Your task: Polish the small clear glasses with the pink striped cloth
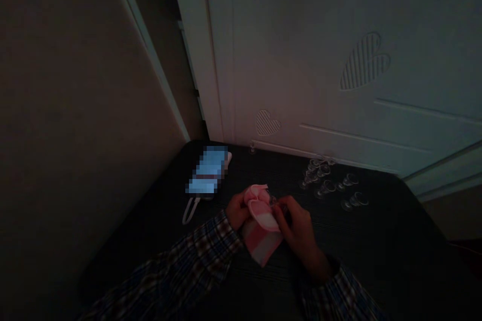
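A pink and white striped cloth (263,241) is bunched up over the near middle of the dark table. My left hand (237,212) is closed around its left side, with the fingers partly hidden behind the fabric. From the right, my right hand (298,225) pinches with thumb and fingers at the cloth's edge. Between them a bit of clear glass (272,201) shows, which looks like a small stemmed glass; most of it is covered. Several more small stemmed glasses (326,188) stand or lie beyond my right hand.
A lit phone (208,170), its screen blurred, lies left of my hands with a white cable loop (190,210). One small glass (252,148) stands at the table's back edge. A white panel with heart shapes (301,70) rises behind the dark table (376,251). The light is dim.
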Demonstrator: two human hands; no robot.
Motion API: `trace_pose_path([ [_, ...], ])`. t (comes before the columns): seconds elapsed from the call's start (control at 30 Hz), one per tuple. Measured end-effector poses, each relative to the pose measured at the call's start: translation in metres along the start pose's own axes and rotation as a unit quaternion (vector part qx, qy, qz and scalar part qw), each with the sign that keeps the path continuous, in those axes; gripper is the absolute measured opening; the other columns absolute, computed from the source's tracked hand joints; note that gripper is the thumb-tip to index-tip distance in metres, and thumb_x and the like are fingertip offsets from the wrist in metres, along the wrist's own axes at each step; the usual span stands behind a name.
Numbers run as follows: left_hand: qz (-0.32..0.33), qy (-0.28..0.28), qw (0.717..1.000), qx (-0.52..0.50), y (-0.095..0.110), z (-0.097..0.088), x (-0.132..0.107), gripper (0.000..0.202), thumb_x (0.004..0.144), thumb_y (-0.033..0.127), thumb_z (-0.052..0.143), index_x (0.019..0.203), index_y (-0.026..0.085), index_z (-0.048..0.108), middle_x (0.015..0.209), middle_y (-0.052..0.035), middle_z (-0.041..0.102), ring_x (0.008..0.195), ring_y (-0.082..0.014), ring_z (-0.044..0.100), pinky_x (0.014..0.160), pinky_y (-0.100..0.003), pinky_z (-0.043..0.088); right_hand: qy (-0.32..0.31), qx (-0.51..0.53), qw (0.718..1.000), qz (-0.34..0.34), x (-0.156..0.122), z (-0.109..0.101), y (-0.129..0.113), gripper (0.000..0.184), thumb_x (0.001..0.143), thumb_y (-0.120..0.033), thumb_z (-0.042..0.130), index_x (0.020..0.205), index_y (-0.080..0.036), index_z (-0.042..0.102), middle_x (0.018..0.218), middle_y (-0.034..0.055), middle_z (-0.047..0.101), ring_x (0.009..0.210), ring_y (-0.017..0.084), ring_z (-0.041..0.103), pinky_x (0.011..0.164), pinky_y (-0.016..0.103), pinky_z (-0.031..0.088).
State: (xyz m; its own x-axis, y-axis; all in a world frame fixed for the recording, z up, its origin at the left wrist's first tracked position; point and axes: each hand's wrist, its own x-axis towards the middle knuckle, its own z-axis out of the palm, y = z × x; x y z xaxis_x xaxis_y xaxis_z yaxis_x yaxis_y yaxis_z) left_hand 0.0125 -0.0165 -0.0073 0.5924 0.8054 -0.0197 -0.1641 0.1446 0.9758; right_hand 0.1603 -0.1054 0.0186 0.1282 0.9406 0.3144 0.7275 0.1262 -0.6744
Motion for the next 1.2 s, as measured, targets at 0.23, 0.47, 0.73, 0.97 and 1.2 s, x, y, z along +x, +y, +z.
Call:
trace_pose_path([
  [0.23, 0.022, 0.013, 1.0, 0.008, 0.002, 0.0, 0.0, 0.048, 0.068, 0.027, 0.068, 0.112, 0.014, 0.057, 0.099, -0.0087, 0.067, 0.089, -0.0212, 0.062, 0.077, -0.03, 0.048, -0.001, 0.02, 1.0, 0.02, 0.001, 0.002, 0.002, 0.013, 0.088, -0.029, 0.044, 0.084, -0.019, 0.051, 0.069, -0.0016, 0.054, 0.059, 0.01, 0.051, 0.055, 0.021, 0.034],
  [0.47, 0.003, 0.044, 0.999, -0.016, 0.007, 0.005, 0.001, 0.046, 0.068, 0.025, 0.068, 0.11, 0.012, 0.058, 0.104, -0.0113, 0.066, 0.094, -0.0231, 0.061, 0.084, -0.033, 0.047, 0.012, 0.055, 0.997, 0.052, 0.004, 0.004, 0.0, 0.014, 0.088, -0.031, 0.045, 0.082, -0.019, 0.051, 0.066, -0.0028, 0.052, 0.057, 0.009, 0.05, 0.053, 0.021, 0.033],
  [0.73, 0.009, 0.068, 0.997, -0.04, 0.011, 0.003, 0.002, 0.04, 0.065, 0.025, 0.07, 0.102, 0.012, 0.063, 0.103, -0.0103, 0.067, 0.096, -0.0239, 0.06, 0.083, -0.031, 0.047, 0.072, 0.082, 0.991, 0.073, 0.007, 0.001, -0.001, 0.013, 0.088, -0.03, 0.046, 0.08, -0.019, 0.05, 0.061, -0.0044, 0.049, 0.055, 0.009, 0.047, 0.052, 0.02, 0.033],
  [0.97, -0.092, 0.031, 0.981, -0.168, 0.003, 0.008, 0.002, 0.043, 0.063, 0.033, 0.072, 0.098, 0.011, 0.064, 0.09, -0.0102, 0.068, 0.081, -0.0235, 0.062, 0.075, -0.034, 0.047, 0.085, 0.128, 0.986, 0.067, 0.004, -0.003, -0.002, 0.013, 0.089, -0.03, 0.045, 0.083, -0.019, 0.05, 0.063, -0.0041, 0.05, 0.056, 0.009, 0.047, 0.052, 0.02, 0.033],
  [1.2, -0.116, 0.028, 0.966, -0.23, 0.009, 0.011, 0.004, 0.038, 0.051, 0.029, 0.079, 0.083, 0.012, 0.068, 0.079, -0.0056, 0.068, 0.074, -0.0182, 0.061, 0.074, -0.029, 0.046, 0.004, 0.131, 0.99, 0.05, 0.006, -0.001, -0.002, 0.014, 0.089, -0.031, 0.045, 0.084, -0.019, 0.051, 0.069, -0.0025, 0.055, 0.062, 0.01, 0.052, 0.056, 0.02, 0.036],
])
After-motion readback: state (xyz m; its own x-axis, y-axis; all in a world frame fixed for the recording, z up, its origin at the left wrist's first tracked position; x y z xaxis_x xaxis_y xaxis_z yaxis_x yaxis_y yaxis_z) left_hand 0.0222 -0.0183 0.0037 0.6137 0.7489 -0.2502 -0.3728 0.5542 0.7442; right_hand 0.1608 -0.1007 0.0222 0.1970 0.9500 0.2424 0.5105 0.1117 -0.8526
